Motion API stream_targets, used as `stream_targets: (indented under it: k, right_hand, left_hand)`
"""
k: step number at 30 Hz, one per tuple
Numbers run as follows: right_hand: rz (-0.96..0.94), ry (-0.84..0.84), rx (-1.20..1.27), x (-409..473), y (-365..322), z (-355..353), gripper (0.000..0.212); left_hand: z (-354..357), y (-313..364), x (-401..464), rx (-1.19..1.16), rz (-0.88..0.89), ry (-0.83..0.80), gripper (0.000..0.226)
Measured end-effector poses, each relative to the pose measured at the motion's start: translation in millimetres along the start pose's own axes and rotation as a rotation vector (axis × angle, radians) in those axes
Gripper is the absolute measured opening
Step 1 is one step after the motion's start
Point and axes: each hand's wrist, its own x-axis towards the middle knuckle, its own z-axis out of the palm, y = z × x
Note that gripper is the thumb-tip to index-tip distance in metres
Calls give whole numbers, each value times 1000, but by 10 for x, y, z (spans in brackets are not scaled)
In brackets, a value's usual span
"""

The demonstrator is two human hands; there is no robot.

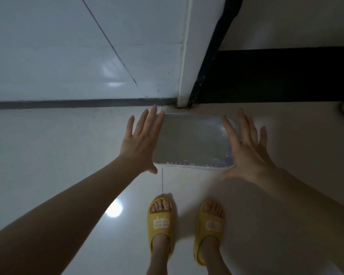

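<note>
We are judging the job as midway. We are carrying the clear rectangular plastic container [191, 141] above the white tiled floor [58, 155], just short of the white door frame [184, 76], and it is not yet set down anywhere. Where it is meant to go, we cannot tell.

Our left hand [141, 139] is spreading wide, fingers straight and fanned, with its palm edge and thumb pressing against the container's left side. The container is sitting level between both palms, its wall beaded with droplets. Our right hand [246, 147] is doing the same on the other side, flat and open, fingers straight along the right edge rather than curling round it. Below, our feet are standing in yellow slippers [161, 225].
</note>
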Motion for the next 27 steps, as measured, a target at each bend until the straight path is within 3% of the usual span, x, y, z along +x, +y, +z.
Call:
stream_targets:
  k: [13,21,27]
  right_hand:
    - [-43,40,36,93,80,120,143]
    - [11,-64,-39,18,-24,-118,149]
    - [-2,48,-8,-311,-343,-582,120]
  left_hand:
    - [30,105,207,90,-44,-66,159]
    - [-216,177,59,119,-58,-96,158]
    - [-828,226,-296,-4,-59,5,127]
